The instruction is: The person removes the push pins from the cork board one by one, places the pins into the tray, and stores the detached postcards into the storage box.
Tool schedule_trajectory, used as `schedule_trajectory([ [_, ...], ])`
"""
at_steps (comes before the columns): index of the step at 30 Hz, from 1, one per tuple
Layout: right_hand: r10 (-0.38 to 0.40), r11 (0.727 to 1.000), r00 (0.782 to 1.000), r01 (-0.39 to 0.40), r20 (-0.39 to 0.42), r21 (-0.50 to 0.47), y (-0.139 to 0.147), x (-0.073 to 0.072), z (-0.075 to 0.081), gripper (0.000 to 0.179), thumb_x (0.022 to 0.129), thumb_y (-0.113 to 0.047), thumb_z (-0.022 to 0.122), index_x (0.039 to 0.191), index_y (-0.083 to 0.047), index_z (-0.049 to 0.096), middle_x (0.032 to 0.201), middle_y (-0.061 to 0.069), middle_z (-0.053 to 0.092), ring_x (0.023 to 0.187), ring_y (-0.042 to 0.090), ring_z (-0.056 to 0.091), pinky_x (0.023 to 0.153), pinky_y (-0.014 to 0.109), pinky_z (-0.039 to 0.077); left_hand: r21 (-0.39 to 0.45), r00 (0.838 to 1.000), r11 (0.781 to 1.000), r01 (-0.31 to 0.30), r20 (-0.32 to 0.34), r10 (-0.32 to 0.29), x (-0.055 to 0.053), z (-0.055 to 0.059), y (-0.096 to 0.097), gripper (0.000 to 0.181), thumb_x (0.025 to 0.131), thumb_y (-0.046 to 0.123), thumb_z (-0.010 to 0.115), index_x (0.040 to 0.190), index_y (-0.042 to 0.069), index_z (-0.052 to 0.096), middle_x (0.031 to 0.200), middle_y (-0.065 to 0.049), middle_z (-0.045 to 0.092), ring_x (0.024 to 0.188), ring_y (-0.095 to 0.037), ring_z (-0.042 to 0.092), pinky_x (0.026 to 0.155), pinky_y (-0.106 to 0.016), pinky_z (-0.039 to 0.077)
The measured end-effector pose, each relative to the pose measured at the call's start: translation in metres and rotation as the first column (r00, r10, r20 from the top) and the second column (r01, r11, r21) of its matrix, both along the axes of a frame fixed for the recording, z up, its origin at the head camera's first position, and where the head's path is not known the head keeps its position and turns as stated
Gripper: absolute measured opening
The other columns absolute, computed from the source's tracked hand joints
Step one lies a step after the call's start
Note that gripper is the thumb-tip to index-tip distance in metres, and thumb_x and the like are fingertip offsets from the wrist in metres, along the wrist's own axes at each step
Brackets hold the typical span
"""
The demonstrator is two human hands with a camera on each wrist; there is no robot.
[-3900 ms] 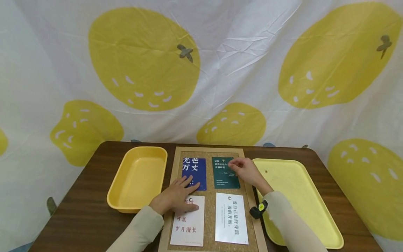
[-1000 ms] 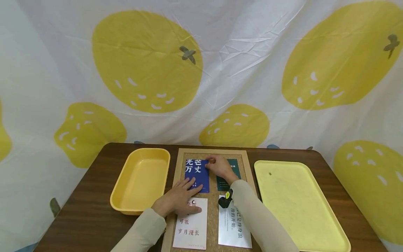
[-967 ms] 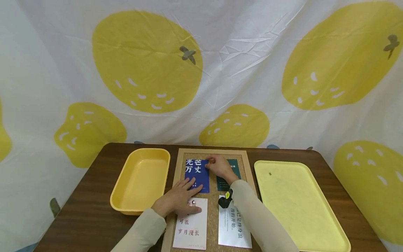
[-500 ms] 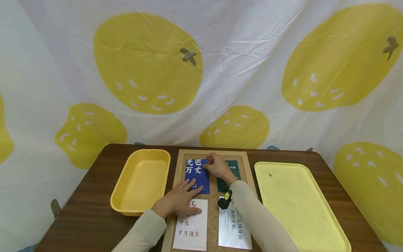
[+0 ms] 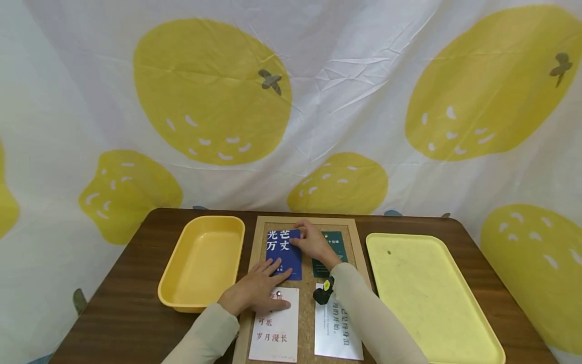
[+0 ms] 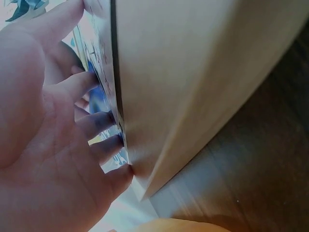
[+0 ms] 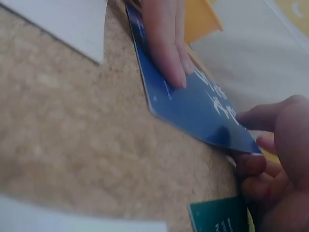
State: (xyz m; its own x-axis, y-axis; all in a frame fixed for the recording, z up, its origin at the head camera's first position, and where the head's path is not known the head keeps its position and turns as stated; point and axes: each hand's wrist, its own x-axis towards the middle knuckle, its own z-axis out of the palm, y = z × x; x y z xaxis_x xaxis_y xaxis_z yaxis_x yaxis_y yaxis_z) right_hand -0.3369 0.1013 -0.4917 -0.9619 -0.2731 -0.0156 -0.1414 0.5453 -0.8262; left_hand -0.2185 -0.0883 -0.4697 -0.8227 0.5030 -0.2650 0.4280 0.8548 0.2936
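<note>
Four cards lie in two rows on a wood-framed cork board (image 5: pixel 327 221). My left hand (image 5: pixel 254 290) rests with fingers spread over the lower part of the blue card (image 5: pixel 293 259), its thumb above the white card with red writing (image 5: pixel 273 349). At the blue card's upper right corner, my right hand (image 5: pixel 316 245) pinches the edge, thumb on top and fingertips below in the right wrist view. That corner stands off the cork. A green card (image 5: pixel 338 247) and a white card with dark writing (image 5: pixel 327 338) are partly hidden by my right arm. A pushpin (image 5: pixel 279 293) shows in the red-lettered card.
Left of the board stands an orange-yellow basin (image 5: pixel 204 263). To the right lies a pale yellow tray (image 5: pixel 436 303) with a small brown pin (image 5: pixel 388 252) near its far left corner. A lemon-patterned curtain (image 5: pixel 336 121) hangs behind the table.
Since the oldest frame, my right hand has moved left from the green card to the blue card's upper right corner, then slightly further left. My left hand stays in place.
</note>
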Motion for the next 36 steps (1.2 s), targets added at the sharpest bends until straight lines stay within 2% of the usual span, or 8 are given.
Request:
schedule_trajectory([
  [4, 0.055, 0.998, 0.998, -0.056, -0.021, -0.027, 0.004, 0.0, -0.003, 0.038, 0.092, -0.012, 0.069, 0.128, -0.006, 0.059, 0.09, 0.008, 0.066, 0.075, 0.015, 0.06, 0.067, 0.028, 0.047, 0.001, 1.0, 1.0, 0.006, -0.004, -0.006, 0.0, -0.001, 0.0, 0.08, 0.088, 0.063, 0.06, 0.155, 0.025, 0.035, 0.165, -0.01, 0.02, 0.152, -0.034, 0.013, 0.122, -0.053, 0.014],
  [9, 0.137, 0.99, 0.988, -0.138, -0.069, -0.003, 0.01, 0.002, -0.005, 0.028, 0.089, -0.01, 0.072, 0.117, -0.008, 0.069, 0.081, 0.003, 0.054, 0.072, 0.016, 0.048, 0.065, 0.029, 0.04, -0.007, 1.0, 1.0, 0.011, -0.009, -0.012, 0.0, -0.002, -0.001, 0.08, 0.089, 0.063, 0.059, 0.155, 0.025, 0.035, 0.165, -0.01, 0.02, 0.152, -0.034, 0.013, 0.122, -0.053, 0.015],
  [12, 0.164, 0.987, 0.984, -0.163, -0.07, 0.007, 0.014, 0.003, -0.005, 0.025, 0.089, -0.012, 0.072, 0.114, -0.01, 0.072, 0.082, 0.002, 0.056, 0.072, 0.016, 0.049, 0.064, 0.029, 0.041, -0.01, 1.0, 1.0, 0.01, -0.009, -0.01, -0.001, -0.002, -0.002, 0.08, 0.089, 0.064, 0.059, 0.156, 0.026, 0.034, 0.165, -0.01, 0.02, 0.152, -0.034, 0.013, 0.122, -0.053, 0.014],
  [20, 0.165, 0.986, 0.985, -0.166, -0.046, -0.016, 0.018, 0.004, -0.007, 0.024, 0.088, -0.014, 0.075, 0.111, -0.014, 0.074, 0.083, 0.002, 0.059, 0.071, 0.016, 0.051, 0.062, 0.028, 0.043, 0.001, 1.0, 1.0, 0.014, 0.0, -0.014, 0.0, -0.002, -0.003, 0.08, 0.09, 0.065, 0.056, 0.156, 0.026, 0.033, 0.165, -0.009, 0.018, 0.153, -0.033, 0.011, 0.123, -0.053, 0.012],
  [28, 0.18, 0.984, 0.983, -0.18, -0.029, -0.013, 0.019, 0.004, -0.007, 0.028, 0.087, -0.017, 0.077, 0.115, -0.016, 0.073, 0.089, 0.004, 0.058, 0.073, 0.018, 0.05, 0.064, 0.029, 0.04, -0.008, 1.0, 1.0, 0.021, 0.001, -0.021, 0.001, -0.005, -0.004, 0.08, 0.091, 0.065, 0.055, 0.157, 0.026, 0.031, 0.166, -0.009, 0.016, 0.153, -0.034, 0.009, 0.123, -0.054, 0.01],
  [36, 0.176, 0.984, 0.984, -0.176, -0.024, -0.023, 0.019, 0.006, -0.008, 0.029, 0.087, -0.013, 0.077, 0.115, -0.014, 0.072, 0.086, 0.003, 0.059, 0.069, 0.016, 0.05, 0.06, 0.026, 0.04, 0.021, 1.0, 0.999, 0.03, 0.002, -0.03, 0.001, -0.007, -0.005, 0.08, 0.092, 0.064, 0.054, 0.157, 0.024, 0.031, 0.166, -0.01, 0.015, 0.153, -0.035, 0.008, 0.122, -0.055, 0.008],
])
